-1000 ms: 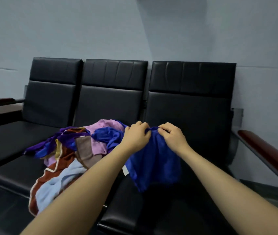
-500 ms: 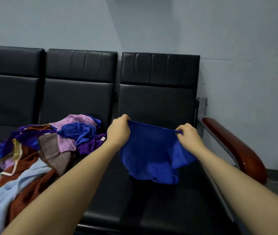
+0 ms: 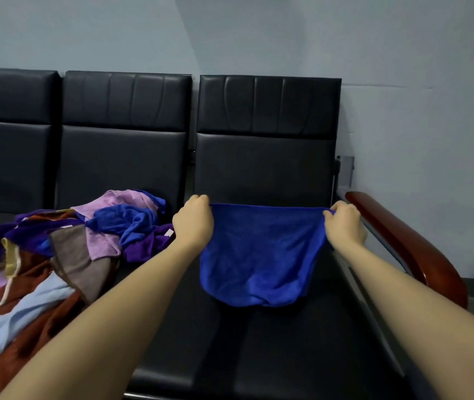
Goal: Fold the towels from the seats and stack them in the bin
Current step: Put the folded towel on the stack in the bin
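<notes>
Since the earlier frames both hands have drawn apart, pulling the blue towel (image 3: 261, 255) from a bunch into a taut top edge. At the left, the heap of unfolded towels (image 3: 65, 252) covers the middle seat. Next, the left hand (image 3: 193, 222) pinches the towel's left corner, fingers curled. The cloth hangs over the right seat (image 3: 258, 342), probably stretched to square it for folding. The right hand (image 3: 345, 223) pinches the other corner, beside the wooden armrest (image 3: 409, 241). No bin can be clearly made out.

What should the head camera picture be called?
Two hands stretch a blue towel over the seat.
</notes>
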The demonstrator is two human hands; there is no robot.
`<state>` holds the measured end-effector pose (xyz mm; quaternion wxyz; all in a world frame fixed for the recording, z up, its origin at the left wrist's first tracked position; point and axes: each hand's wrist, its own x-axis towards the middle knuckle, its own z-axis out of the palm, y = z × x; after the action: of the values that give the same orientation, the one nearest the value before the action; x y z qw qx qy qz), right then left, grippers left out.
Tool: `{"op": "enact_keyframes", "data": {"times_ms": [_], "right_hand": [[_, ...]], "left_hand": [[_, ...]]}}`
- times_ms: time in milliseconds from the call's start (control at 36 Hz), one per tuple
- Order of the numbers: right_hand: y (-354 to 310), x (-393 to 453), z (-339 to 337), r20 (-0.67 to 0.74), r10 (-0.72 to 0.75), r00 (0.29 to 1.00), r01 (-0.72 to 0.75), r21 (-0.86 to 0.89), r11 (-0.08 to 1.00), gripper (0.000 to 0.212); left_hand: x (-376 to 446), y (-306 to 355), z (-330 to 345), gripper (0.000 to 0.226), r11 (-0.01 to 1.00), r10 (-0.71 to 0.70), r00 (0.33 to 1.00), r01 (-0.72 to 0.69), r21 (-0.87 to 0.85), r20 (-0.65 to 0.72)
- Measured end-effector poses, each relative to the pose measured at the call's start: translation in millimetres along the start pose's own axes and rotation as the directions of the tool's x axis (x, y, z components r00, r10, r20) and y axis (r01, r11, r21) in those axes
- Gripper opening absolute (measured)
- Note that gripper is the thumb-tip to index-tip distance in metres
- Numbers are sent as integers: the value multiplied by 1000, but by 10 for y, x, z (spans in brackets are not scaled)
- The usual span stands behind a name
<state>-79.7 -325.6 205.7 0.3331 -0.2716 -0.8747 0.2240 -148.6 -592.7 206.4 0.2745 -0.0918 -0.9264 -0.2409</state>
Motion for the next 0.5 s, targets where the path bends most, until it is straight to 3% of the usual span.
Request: {"op": "enact_keyframes", "data": {"times_ms": [139,222,306,500], "right_hand": [[-118,263,-30,-25,103,994,-89,335,938,11],[-215,388,-46,-36,156,987,-116,511,852,19],[-293,520,-86,-118,153,981,-65,544,837,31],[-466,508,-313,-272,104,957,77,581,810,27]], "left_hand": [[297,204,-46,24,979,3,997,-18,-204,-73],[416,324,-80,24,956,23,995,-50,-289,-96],[536,426,-118,24,925,53,988,-103,-366,-145],[610,460,-266,18,843,77,965,-197,-501,-250]]}}
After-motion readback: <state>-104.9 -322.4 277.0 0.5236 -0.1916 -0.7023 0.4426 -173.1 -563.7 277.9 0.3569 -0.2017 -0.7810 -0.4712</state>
